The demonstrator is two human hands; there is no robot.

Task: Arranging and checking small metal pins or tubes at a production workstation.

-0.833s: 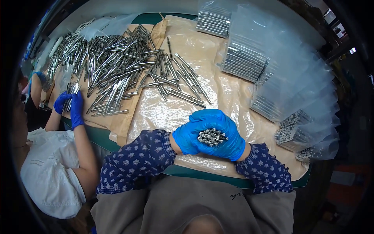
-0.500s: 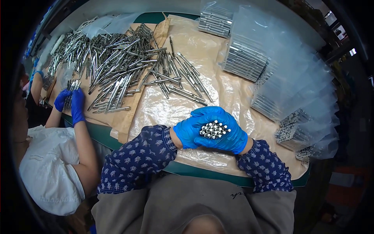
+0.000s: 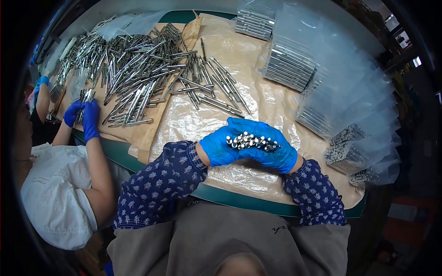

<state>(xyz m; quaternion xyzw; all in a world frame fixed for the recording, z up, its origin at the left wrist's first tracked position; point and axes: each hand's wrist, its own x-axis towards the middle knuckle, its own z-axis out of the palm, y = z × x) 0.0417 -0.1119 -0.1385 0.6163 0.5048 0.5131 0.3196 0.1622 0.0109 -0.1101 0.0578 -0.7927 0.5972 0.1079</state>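
Between my two blue-gloved hands is a bundle of thin metal rods point(image 3: 251, 140), their shiny round ends facing up toward me. My left hand point(image 3: 220, 146) wraps the bundle's left side, and my right hand point(image 3: 281, 154) closes round its right side; the fingers meet along the far edge. The ends lie in a wide, slightly arched band. Most of each rod's length is hidden by the gloves. Beyond my hands, several loose metal rods point(image 3: 221, 85) lie scattered on the plastic-covered brown sheet point(image 3: 189, 131).
A large heap of metal rods point(image 3: 133, 69) covers the far left. Along the right stand several clear plastic bags point(image 3: 290, 66) packed with rods. At left, a co-worker's purple-gloved hands point(image 3: 85, 115) hold a small bunch of rods. The table's green edge point(image 3: 239, 200) runs before me.
The bundle in my hands has gone from a compact round cluster to a wider, flatter band. My hands have spread slightly apart at the near side.
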